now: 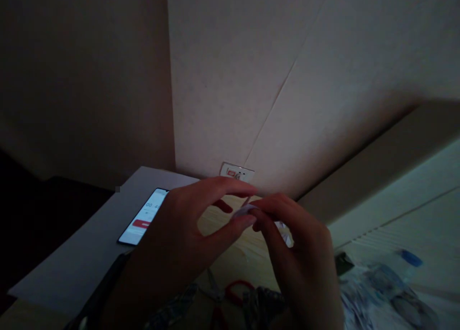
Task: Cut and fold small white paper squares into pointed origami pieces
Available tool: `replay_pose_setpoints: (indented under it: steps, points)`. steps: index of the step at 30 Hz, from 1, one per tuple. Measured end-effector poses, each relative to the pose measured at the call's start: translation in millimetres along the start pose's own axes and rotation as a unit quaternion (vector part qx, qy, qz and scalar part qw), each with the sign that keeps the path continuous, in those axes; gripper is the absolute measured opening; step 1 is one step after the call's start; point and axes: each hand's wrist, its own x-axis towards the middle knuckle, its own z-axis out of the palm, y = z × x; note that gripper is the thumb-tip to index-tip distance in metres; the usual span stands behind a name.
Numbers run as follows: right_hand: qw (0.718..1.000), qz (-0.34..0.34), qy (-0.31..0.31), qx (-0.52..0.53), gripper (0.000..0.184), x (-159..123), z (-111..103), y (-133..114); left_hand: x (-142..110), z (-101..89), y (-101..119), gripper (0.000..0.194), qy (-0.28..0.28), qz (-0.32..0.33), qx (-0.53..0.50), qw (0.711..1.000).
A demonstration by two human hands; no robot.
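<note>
Near the middle of the head view, a small pale piece of paper (pixel 241 210) is held up between both hands. My left hand (pixel 189 229) reaches in from the left, its thumb against the lower edge of the paper and its index finger curved above. Opposite it, my right hand (pixel 300 244) pinches the paper's right end between thumb and index finger. The fingers hide part of the paper, and the light is dim. Below the hands, scissors with red handles (pixel 235 291) lie on the wooden table (pixel 247 253), partly covered by the patterned sleeves.
On the left a lit phone (pixel 131 234) showing a timer rests on a large white sheet (pixel 75 258). A wall socket (pixel 230 170) sits behind the hands. To the right are crumpled clear plastic (pixel 381 287) and a blue bottle cap (pixel 411 257). Small pale pieces (pixel 285 234) lie behind my right hand.
</note>
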Motion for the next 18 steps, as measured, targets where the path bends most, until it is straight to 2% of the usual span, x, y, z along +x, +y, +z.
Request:
replay_pose_setpoints:
  steps: [3, 9, 18]
  points:
    - [1.000, 0.012, -0.014, 0.004, 0.021, -0.4, 0.3, -1.3, 1.1, -0.5, 3.3, 0.013, -0.016, 0.008, -0.003, 1.000]
    - [0.999, 0.021, -0.013, -0.022, 0.020, -2.1, -2.4, -0.5, 4.1, -2.1, 2.4, 0.011, 0.024, 0.036, 0.008, 0.999]
    - [0.998, 0.028, -0.040, -0.047, 0.013, 0.0, -6.2, 6.7, 5.1, -3.8, 7.0, 0.010, 0.019, -0.005, 0.008, 1.000]
